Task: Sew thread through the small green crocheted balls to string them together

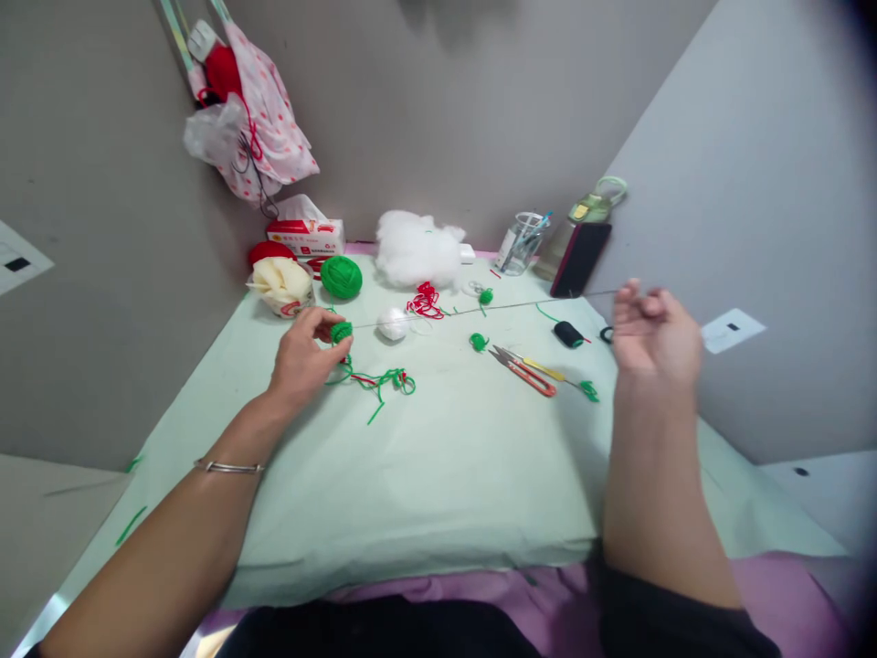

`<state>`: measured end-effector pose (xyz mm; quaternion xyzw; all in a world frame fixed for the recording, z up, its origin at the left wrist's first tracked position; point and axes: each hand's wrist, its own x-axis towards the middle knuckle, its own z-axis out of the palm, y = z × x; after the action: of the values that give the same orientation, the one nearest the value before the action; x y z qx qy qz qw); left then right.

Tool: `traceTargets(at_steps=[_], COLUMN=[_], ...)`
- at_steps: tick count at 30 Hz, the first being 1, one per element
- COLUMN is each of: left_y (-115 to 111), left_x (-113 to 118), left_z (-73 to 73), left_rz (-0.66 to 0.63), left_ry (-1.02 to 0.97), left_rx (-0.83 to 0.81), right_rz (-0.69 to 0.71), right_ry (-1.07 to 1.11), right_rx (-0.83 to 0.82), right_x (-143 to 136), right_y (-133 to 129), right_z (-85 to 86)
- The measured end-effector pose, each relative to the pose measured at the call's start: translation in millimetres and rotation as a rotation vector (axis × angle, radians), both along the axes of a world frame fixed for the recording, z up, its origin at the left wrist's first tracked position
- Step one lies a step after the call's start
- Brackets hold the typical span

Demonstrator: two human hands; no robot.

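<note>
My left hand (305,352) pinches a small green crocheted piece (341,333) above the left middle of the table. Green and red yarn ends (384,379) trail below it on the cloth. From the piece a thin dark thread (472,311) runs taut across to the right. At its far end is my right hand (650,329), raised palm up with fingers curled and slightly blurred, closed on the thread. A white yarn ball (393,323) lies under the thread, close to the green piece.
Orange-handled snips (531,376) and a yellow-handled hook (541,367) lie right of centre. Behind stand a green yarn ball (341,277), white stuffing (419,251), a glass of pens (522,245) and a phone (581,260) against a bottle. Black thread (568,334) lies before the phone.
</note>
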<state>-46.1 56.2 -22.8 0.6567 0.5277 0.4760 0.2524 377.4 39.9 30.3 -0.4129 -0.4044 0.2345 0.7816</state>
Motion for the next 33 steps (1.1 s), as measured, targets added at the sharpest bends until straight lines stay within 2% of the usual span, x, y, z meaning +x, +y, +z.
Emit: traceTargets(at_steps=[2, 4, 5, 7, 10, 12, 14, 15, 18, 20, 23, 29, 33], left_y=[3, 1, -1, -6, -15, -21, -27, -30, -36, -38, -38, -38, -37], left_x=[-2, 1, 4, 9, 17, 22, 27, 29, 35, 37, 38, 37, 37], left_z=[0.3, 1.7, 2.7, 5.1, 8.6, 10.1, 10.5, 10.5, 10.2, 10.4, 11.0, 10.2, 9.0], left_rz=[0.033, 0.056, 0.035, -0.085, -0.276, -0.354, -0.421, -0.452, -0.508, -0.521, -0.522, -0.509, -0.509], left_ry=[0.014, 0.002, -0.040, -0.166, -0.354, -0.445, -0.478, -0.477, -0.448, -0.436, -0.436, -0.410, -0.388], left_rx=[0.014, 0.022, 0.007, -0.076, -0.249, -0.341, -0.390, -0.401, -0.397, -0.391, -0.384, -0.366, -0.352], right_rz=[-0.131, -0.201, -0.202, -0.158, -0.013, 0.181, 0.287, 0.324, 0.311, 0.273, 0.232, 0.218, 0.235], right_ry=[0.095, 0.157, 0.165, 0.140, 0.033, -0.163, -0.330, -0.492, -0.890, -1.036, -1.139, -1.222, -1.251], right_rx=[0.015, 0.028, 0.029, 0.013, -0.062, -0.159, -0.187, -0.173, -0.043, 0.029, 0.083, 0.140, 0.117], right_x=[20, 21, 14, -7, -53, -87, -118, -130, -155, -161, -162, -161, -161], right_y=[2, 1, 1, 0, -4, -12, -24, -30, -47, -53, -55, -54, -55], right_z=[-0.6, -0.9, -0.9, -0.7, -2.2, -5.4, -9.9, -12.2, -17.4, -19.2, -20.5, -21.5, -21.0])
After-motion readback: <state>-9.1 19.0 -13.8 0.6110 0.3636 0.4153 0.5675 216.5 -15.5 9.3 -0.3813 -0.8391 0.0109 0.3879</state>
